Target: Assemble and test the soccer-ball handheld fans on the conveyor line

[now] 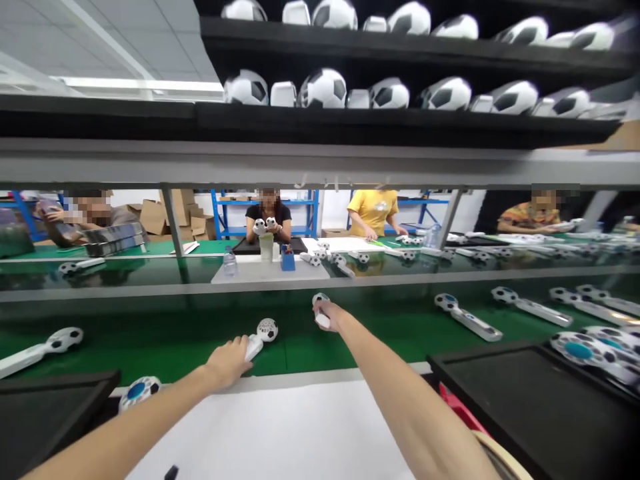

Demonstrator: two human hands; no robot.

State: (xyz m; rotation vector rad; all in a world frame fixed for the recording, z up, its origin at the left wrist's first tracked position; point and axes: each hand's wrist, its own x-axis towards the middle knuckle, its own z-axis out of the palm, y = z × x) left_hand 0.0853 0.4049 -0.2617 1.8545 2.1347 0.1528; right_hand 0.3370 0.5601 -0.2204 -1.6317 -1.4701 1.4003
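My left hand (229,362) is closed around the white handle of a soccer-ball-patterned device (267,330), whose round head points away to the right over the green belt (295,350). Further forward and to the right, my right hand (327,315) grips a second device (321,299) with a black-and-white head; its white end shows below the fingers. Another device with a blue centre (140,392) lies beside my left forearm, its lower part hidden. White sheeting (280,433) covers the surface between my forearms.
More devices (467,319) lie along the belt on both sides. Black trays (520,400) flank the white surface. Overhead, a black shelf (350,123) holds several ball-patterned devices. People sit or stand across the belt, one in a yellow shirt (374,210).
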